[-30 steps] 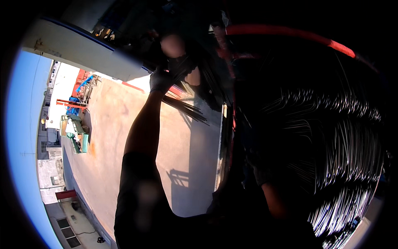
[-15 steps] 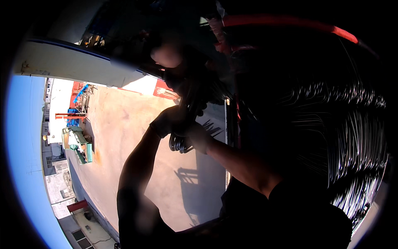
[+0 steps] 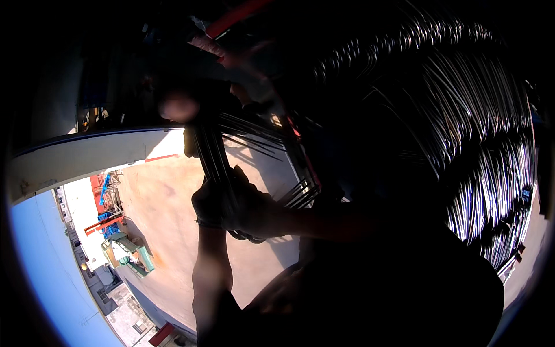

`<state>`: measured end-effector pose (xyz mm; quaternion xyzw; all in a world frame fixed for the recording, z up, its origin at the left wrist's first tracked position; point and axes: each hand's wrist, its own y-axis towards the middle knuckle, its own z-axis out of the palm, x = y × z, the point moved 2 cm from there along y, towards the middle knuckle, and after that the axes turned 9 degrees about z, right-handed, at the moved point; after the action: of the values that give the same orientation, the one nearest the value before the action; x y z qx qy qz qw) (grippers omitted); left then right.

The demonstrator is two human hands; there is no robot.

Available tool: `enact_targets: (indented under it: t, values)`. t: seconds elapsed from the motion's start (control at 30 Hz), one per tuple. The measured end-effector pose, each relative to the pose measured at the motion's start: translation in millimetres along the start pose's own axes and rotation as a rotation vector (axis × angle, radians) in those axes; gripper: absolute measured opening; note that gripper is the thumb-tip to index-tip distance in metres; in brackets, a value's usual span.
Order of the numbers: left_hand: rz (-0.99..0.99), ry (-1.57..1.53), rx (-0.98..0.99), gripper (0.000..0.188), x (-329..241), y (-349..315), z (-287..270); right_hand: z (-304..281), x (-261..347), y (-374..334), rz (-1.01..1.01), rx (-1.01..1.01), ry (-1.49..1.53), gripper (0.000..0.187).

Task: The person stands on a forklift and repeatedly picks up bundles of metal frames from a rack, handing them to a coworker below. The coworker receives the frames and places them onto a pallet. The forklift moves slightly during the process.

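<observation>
A bundle of dark bent metal rods (image 3: 213, 151) runs upward between me and another person. Its rounded bends stick out below my hands, and straight ends fan off to the right. My left hand (image 3: 209, 203), in a dark glove, wraps around the bundle's left side. Close beside it, my right hand (image 3: 247, 209) is closed on the same rods; deep shade hides its separate fingers. Opposite me, the person's gloved hand (image 3: 191, 143) is at the upper part of the bundle.
Large stacks of bent metal rods (image 3: 474, 98) fill the right side. A red bar (image 3: 237, 17) crosses the dark top. Beyond lie sunlit concrete ground (image 3: 167, 214), a pale beam (image 3: 92, 151), a green metal frame or cart (image 3: 139, 263) and red and blue racks (image 3: 107, 199).
My view has swung right and tilted, showing more of the rod stacks. The held bundle now stands more upright in view, and my hands are closer together on it.
</observation>
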<state>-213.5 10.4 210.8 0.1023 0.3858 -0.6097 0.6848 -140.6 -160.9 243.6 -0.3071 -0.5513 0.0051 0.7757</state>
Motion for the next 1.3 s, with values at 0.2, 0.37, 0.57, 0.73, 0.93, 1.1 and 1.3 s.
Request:
enact_targets:
  t: [0.2,0.37,0.57,0.73,0.93,1.1,1.3]
  values:
    - [0.107,0.359,0.063,0.056,73.4,-33.6,36.6,-32.7,-20.1,-81.8,-0.153,-0.129,-0.116,0.109]
    - [0.171,0.739,-0.02,0.048,98.8,-64.0,24.5,-61.3,-42.4,-122.5,-0.178,-0.022,-0.152,0.099]
    - [0.422,1.762,0.018,0.012,132.2,-61.7,75.0,-85.6,-72.8,-159.4,-0.235,0.008,-0.2,0.096]
    - [0.538,1.689,0.161,0.015,163.8,-52.5,135.1,-111.8,-139.5,-136.7,-0.477,-0.122,-0.377,0.09]
    - [-0.045,0.139,-0.047,0.029,236.0,7.2,180.8,-196.4,-161.2,-181.7,-0.565,-0.369,-0.241,0.07]
    - [-0.151,0.034,0.121,0.037,310.4,57.2,238.9,-279.5,-165.9,-239.4,-0.236,-0.296,0.077,0.046]
    - [-0.321,-0.054,-0.005,0.038,390.8,115.1,230.3,-328.3,-179.9,-258.9,-0.112,-0.53,-0.268,0.05]
